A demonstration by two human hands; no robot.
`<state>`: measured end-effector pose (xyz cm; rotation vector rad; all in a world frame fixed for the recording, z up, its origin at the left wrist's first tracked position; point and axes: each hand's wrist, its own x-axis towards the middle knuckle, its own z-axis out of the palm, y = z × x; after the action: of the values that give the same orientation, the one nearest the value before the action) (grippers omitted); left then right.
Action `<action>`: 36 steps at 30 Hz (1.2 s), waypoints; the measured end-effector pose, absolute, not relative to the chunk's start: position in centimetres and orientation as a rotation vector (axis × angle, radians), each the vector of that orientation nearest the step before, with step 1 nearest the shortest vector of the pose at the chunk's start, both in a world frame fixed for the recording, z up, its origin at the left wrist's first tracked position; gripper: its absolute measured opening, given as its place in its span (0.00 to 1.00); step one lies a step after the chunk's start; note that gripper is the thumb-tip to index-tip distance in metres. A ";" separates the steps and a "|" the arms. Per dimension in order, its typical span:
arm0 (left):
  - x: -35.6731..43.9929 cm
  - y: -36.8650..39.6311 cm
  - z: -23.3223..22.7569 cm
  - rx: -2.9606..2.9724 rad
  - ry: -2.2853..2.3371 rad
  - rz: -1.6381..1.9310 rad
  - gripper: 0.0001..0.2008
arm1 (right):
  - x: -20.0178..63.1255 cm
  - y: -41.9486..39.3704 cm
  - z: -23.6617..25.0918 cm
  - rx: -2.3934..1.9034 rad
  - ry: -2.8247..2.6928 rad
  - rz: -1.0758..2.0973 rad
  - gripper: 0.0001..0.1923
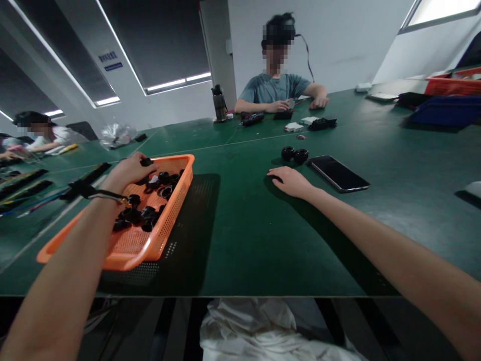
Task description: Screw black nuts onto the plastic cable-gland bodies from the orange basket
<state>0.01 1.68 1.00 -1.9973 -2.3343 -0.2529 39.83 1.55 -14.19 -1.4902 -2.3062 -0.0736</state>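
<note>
At the person's 11 o'clock on the green table [240,225], the orange basket [169,210] lay with its long axis running from 7 to 1 o'clock. Over its far end, the left hand [131,169] gripped a black part [146,162]; that part's axis could not be told. At 1 o'clock, the right hand [290,181] rested loosely open, fingers toward 9 o'clock, just short of two black ball-shaped parts [288,153].

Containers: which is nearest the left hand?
The orange basket of black parts, left hand at its far end; the blue bin and red-orange basket sit far right.
</note>
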 end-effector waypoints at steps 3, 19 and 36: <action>3.6 0.1 3.1 -2.126 -2.226 -0.134 0.25 | 39.8 1.5 -14.0 -1.491 -2.312 -0.062 0.17; 19.5 -7.3 -7.4 -2.965 -1.666 -0.164 0.20 | 39.4 1.3 -13.6 -1.499 -2.303 -0.021 0.17; 21.6 -6.3 -9.8 -2.955 -1.240 -0.431 0.20 | 39.5 1.4 -13.8 -1.501 -2.292 -0.023 0.17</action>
<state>21.57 -6.30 -9.83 -2.9545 -1.2398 -0.4312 39.46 1.42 -13.79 -1.5013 -2.2917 -0.0227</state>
